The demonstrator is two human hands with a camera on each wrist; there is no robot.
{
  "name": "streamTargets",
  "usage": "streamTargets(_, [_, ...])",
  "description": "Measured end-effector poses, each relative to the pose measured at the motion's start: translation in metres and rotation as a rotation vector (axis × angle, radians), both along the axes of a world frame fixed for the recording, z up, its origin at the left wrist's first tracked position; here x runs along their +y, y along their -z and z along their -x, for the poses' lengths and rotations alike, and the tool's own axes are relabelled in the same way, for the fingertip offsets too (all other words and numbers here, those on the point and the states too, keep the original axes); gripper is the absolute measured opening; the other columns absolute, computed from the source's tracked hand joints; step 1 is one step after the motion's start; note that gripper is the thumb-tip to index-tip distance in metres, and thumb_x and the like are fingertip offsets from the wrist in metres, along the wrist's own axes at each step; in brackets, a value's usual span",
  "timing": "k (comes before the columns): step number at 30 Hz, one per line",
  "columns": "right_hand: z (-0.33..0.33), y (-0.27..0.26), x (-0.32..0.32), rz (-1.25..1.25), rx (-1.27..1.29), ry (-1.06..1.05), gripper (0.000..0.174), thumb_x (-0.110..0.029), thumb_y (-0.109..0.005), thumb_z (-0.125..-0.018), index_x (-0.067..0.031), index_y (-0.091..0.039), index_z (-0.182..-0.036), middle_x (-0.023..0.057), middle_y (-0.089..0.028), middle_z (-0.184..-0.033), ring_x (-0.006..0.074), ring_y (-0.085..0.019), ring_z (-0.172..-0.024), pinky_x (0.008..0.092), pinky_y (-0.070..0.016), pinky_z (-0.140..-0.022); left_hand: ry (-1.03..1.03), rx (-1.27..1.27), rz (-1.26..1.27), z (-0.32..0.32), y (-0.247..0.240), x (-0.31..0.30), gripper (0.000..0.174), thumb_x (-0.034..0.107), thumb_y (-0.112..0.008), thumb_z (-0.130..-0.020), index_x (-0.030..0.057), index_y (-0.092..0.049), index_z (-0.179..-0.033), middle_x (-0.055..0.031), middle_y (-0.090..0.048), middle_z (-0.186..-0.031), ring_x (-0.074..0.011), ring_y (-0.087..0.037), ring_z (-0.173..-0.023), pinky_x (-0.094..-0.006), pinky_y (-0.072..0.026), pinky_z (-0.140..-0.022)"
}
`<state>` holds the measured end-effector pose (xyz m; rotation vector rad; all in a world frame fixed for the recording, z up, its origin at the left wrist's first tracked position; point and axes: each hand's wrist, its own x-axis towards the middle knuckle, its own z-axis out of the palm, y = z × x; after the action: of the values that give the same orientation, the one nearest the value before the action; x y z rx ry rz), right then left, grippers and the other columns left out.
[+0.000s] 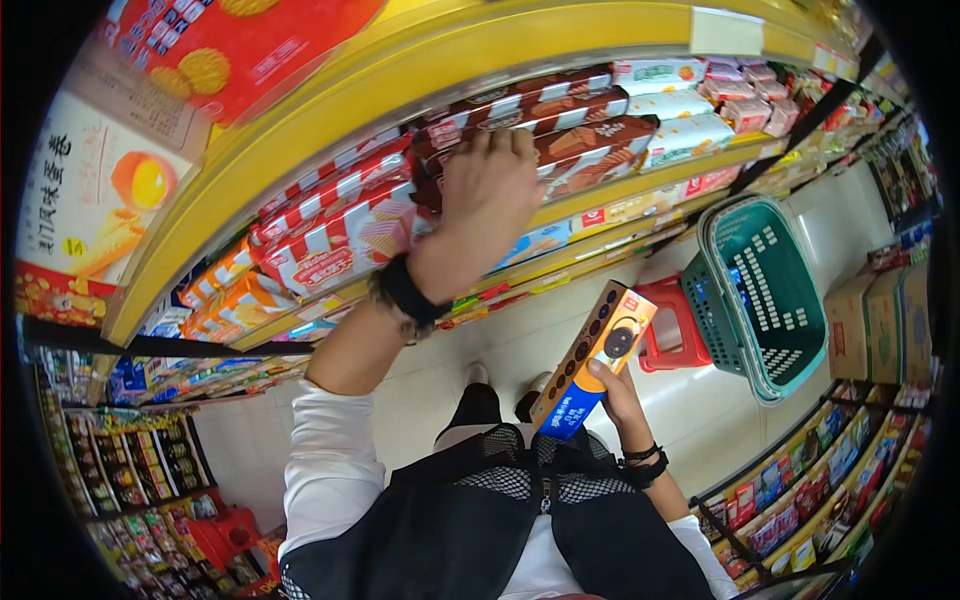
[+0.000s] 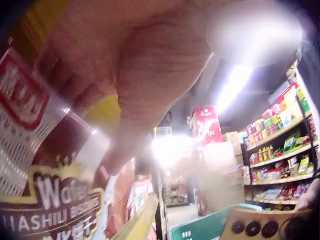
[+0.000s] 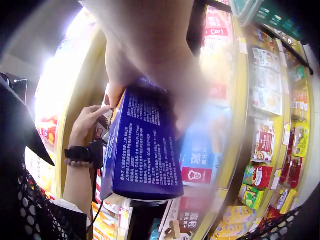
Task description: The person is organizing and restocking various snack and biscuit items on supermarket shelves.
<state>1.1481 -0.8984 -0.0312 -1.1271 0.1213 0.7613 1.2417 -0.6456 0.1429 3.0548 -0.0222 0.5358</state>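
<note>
While the left hand (image 1: 490, 185) grips a brown wafer packet (image 2: 60, 200) on the shelf (image 1: 400, 235), fingers bent over it and thumb alongside, the right hand (image 1: 622, 400) pinches a sandwich-cookie box (image 1: 585, 365) (blue and orange) before the person's waist. Beyond stands a green shopping basket (image 1: 702, 295), beside a red stool (image 1: 675, 325).

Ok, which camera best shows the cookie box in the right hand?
The head view: it shows the cookie box nearly whole, cookie pictures included. The left wrist view catches only a strip with cookies at bottom right; the right wrist view shows mainly its blue text panel.
</note>
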Motion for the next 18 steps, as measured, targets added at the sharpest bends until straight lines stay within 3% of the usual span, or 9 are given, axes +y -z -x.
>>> streamTargets(1, [0.0,0.002,0.0,0.006,0.008,0.015,0.044,-0.013,-0.061,-0.08,0.0023,-0.044,-0.117,0.0085,-0.056,-0.106,0.0166,-0.054,-0.098,0.0288,-0.0421,-0.086,0.028,-0.163,-0.051,0.011,-0.005,-0.003,0.047,0.027,-0.07,-0.069,0.0008,-0.052,-0.103,-0.0167,-0.059,-0.098,-0.0302,-0.057,-0.09,-0.0386,-0.0467,-0.074])
streamTargets(2, [0.0,0.002,0.0,-0.008,0.01,0.02,0.044,-0.012,-0.061,-0.08,0.0024,-0.044,-0.118,0.0086,-0.055,-0.107,0.0171,-0.053,-0.099,0.0293,-0.0418,-0.087,0.031,-0.145,0.0,0.027,-0.017,-0.005,0.05,0.028,-0.073,-0.065,0.0021,-0.054,-0.104,-0.0143,-0.056,-0.103,-0.0289,-0.054,-0.095,-0.0372,-0.0449,-0.079])
streamTargets(5, [0.001,0.004,-0.002,-0.009,0.033,0.048,0.046,-0.012,-0.061,-0.079,0.0026,-0.042,-0.119,0.0089,-0.055,-0.107,0.0178,-0.053,-0.099,0.0297,-0.0417,-0.087,0.009,-0.226,0.013,0.071,-0.03,0.014,0.052,0.029,-0.075,-0.063,0.0027,-0.056,-0.104,-0.0144,-0.057,-0.099,-0.0297,-0.055,-0.091,-0.0376,-0.0454,-0.077])
streamTargets(9, [-0.002,0.005,-0.004,0.004,0.035,0.038,0.049,-0.013,-0.062,-0.079,0.0028,-0.04,-0.12,0.0097,-0.054,-0.108,0.0183,-0.053,-0.099,0.0304,-0.0419,-0.087,-0.278,-0.132,-0.108,0.117,-0.034,0.071,0.056,0.035,-0.074,-0.063,0.0007,-0.056,-0.103,-0.0151,-0.059,-0.095,-0.031,-0.056,-0.088,-0.0378,-0.0459,-0.077])
streamTargets(18, [-0.006,-0.007,0.013,0.023,0.0,-0.037,0.047,-0.014,-0.061,-0.08,0.0029,-0.041,-0.119,0.0098,-0.054,-0.108,0.0182,-0.053,-0.1,0.0299,-0.042,-0.088,-0.345,0.047,-0.172,0.129,-0.009,0.133,0.054,0.027,-0.077,-0.059,0.0015,-0.056,-0.102,-0.0139,-0.059,-0.096,-0.0299,-0.057,-0.09,-0.0368,-0.0453,-0.079])
